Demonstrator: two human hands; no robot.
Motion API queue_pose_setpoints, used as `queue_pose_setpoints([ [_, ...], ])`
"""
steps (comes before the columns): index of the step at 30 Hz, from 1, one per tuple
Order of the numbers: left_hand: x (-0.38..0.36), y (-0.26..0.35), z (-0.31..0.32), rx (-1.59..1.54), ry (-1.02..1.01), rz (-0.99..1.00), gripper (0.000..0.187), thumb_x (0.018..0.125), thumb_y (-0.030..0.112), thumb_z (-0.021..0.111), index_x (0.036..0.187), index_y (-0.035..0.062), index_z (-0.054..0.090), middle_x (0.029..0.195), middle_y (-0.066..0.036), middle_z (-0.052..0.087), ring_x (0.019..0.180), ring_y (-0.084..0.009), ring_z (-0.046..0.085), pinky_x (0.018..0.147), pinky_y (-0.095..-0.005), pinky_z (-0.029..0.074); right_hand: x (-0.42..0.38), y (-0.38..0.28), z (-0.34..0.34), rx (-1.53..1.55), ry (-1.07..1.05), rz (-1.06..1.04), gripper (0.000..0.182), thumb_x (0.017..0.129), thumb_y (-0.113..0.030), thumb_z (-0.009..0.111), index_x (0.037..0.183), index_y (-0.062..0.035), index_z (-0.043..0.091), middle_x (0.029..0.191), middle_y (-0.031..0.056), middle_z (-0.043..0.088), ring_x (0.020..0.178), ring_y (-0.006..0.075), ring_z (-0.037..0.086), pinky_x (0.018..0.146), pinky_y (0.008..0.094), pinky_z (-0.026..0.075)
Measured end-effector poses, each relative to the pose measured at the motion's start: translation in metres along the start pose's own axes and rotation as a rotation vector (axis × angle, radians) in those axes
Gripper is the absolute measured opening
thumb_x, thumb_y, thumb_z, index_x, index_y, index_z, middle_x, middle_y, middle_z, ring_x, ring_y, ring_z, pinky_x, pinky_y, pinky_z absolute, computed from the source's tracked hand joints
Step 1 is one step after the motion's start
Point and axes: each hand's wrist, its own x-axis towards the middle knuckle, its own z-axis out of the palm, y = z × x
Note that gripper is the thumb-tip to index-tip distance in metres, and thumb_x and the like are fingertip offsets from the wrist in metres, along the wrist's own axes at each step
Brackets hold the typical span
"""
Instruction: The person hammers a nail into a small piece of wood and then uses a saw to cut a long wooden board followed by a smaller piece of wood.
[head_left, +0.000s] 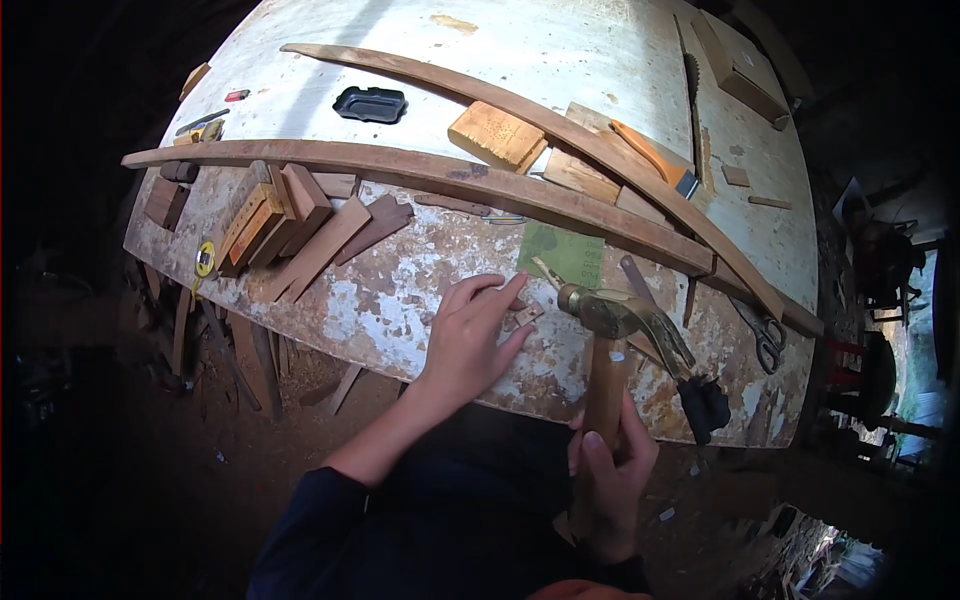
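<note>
My left hand (pixel 468 325) rests on the worn workbench, its thumb and fingers around a small wooden piece (pixel 529 314). The fingers partly cover that piece. In my right hand (pixel 615 465) is a claw hammer (pixel 606 375), gripped by its wooden handle. The hammer's metal head is raised over the bench, to the right of the small piece, and its claw points right. Behind the hammer head lies a green sheet of sandpaper (pixel 565 250). A thin pointed wooden sliver (pixel 546 270) shows on the sandpaper's lower part.
Two long wooden strips (pixel 400 158) (pixel 480 88) stretch across the workbench (pixel 380 300). Wood blocks (pixel 270 220) stand at left near a yellow tape (pixel 205 260). Behind are a black tray (pixel 370 104) and an orange-handled brush (pixel 650 152). Scissors (pixel 768 350) and pincers (pixel 700 400) lie right.
</note>
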Motion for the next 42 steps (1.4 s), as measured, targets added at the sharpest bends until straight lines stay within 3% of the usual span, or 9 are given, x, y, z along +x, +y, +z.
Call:
queue_pose_setpoints([
  [6, -0.002, -0.001, -0.002, 0.022, -0.010, -0.032, 0.074, 0.078, 0.005, 0.090, 0.147, 0.0036, 0.065, 0.103, -0.008, 0.080, 0.109, -0.0296, 0.068, 0.097, -0.0413, 0.052, -0.004, 0.005, -0.013, -0.141, -0.048, -0.172, 0.063, 0.101, -0.008, 0.067, 0.157, 0.0108, 0.045, 0.099, 0.0097, 0.069, 0.070, 0.0096, 0.062, 0.060, 0.0251, 0.052],
  [9, -0.003, -0.001, -0.002, 0.020, -0.008, -0.046, 0.074, 0.078, 0.006, 0.090, 0.147, 0.0039, 0.064, 0.101, -0.008, 0.081, 0.108, -0.0294, 0.069, 0.098, -0.0413, 0.051, 0.012, 0.007, -0.012, -0.275, -0.101, 0.080, 0.065, 0.100, -0.012, 0.069, 0.155, 0.0131, 0.046, 0.100, 0.0100, 0.070, 0.071, 0.0099, 0.063, 0.060, 0.0254, 0.052],
  [18, -0.005, -0.005, -0.001, 0.007, 0.002, -0.048, 0.073, 0.078, 0.006, 0.091, 0.146, 0.0040, 0.065, 0.101, -0.007, 0.082, 0.109, -0.0287, 0.071, 0.099, -0.0412, 0.050, -0.001, 0.011, -0.013, -0.040, -0.085, -0.253, 0.063, 0.101, 0.002, 0.065, 0.161, 0.0040, 0.045, 0.100, 0.0085, 0.070, 0.070, 0.0067, 0.061, 0.061, 0.0232, 0.052],
  [21, -0.003, -0.006, -0.001, 0.015, -0.006, -0.042, 0.073, 0.078, 0.007, 0.091, 0.146, 0.0038, 0.064, 0.101, -0.007, 0.082, 0.110, -0.0289, 0.071, 0.100, -0.0413, 0.050, 0.011, 0.007, -0.011, -0.222, -0.093, 0.131, 0.064, 0.101, 0.000, 0.065, 0.161, 0.0047, 0.045, 0.100, 0.0083, 0.070, 0.071, 0.0080, 0.062, 0.062, 0.0243, 0.052],
  [29, -0.004, -0.006, -0.002, 0.003, -0.018, -0.046, 0.072, 0.079, 0.008, 0.091, 0.146, 0.0026, 0.064, 0.103, -0.008, 0.083, 0.111, -0.0290, 0.071, 0.101, -0.0411, 0.050, -0.009, 0.010, -0.011, -0.100, -0.091, -0.285, 0.064, 0.098, -0.001, 0.068, 0.158, 0.0060, 0.048, 0.098, 0.0091, 0.070, 0.073, 0.0089, 0.064, 0.064, 0.0245, 0.053],
  [32, -0.003, -0.005, -0.002, -0.002, -0.027, -0.053, 0.073, 0.079, 0.008, 0.091, 0.146, 0.0024, 0.064, 0.104, -0.008, 0.083, 0.111, -0.0290, 0.072, 0.101, -0.0409, 0.050, 0.000, 0.016, -0.009, -0.284, -0.050, -0.097, 0.063, 0.098, -0.001, 0.068, 0.157, 0.0083, 0.048, 0.098, 0.0092, 0.070, 0.072, 0.0091, 0.064, 0.064, 0.0245, 0.053],
  [35, -0.005, -0.005, -0.001, 0.004, -0.023, -0.046, 0.073, 0.079, 0.007, 0.091, 0.146, 0.0024, 0.063, 0.104, -0.008, 0.083, 0.111, -0.0291, 0.072, 0.101, -0.0408, 0.050, 0.004, 0.004, -0.005, -0.174, -0.068, 0.149, 0.064, 0.097, -0.001, 0.069, 0.156, 0.0095, 0.048, 0.098, 0.0096, 0.071, 0.072, 0.0093, 0.065, 0.063, 0.0250, 0.054],
  [38, -0.008, -0.007, -0.001, 0.000, -0.008, -0.043, 0.073, 0.078, 0.006, 0.091, 0.146, 0.0026, 0.063, 0.104, -0.008, 0.083, 0.111, -0.0292, 0.072, 0.101, -0.0407, 0.050, -0.009, 0.012, -0.006, -0.209, 0.002, -0.136, 0.063, 0.099, -0.002, 0.070, 0.157, 0.0085, 0.048, 0.096, 0.0083, 0.070, 0.072, 0.0090, 0.064, 0.063, 0.0258, 0.054],
  [42, -0.005, -0.005, -0.002, -0.012, -0.010, -0.048, 0.073, 0.078, 0.005, 0.091, 0.146, 0.0022, 0.064, 0.109, -0.009, 0.082, 0.110, -0.0295, 0.072, 0.100, -0.0411, 0.051, -0.008, 0.020, -0.011, -0.223, -0.066, -0.226, 0.061, 0.100, -0.003, 0.070, 0.156, 0.0083, 0.049, 0.094, 0.0077, 0.069, 0.072, 0.0097, 0.065, 0.063, 0.0266, 0.053],
])
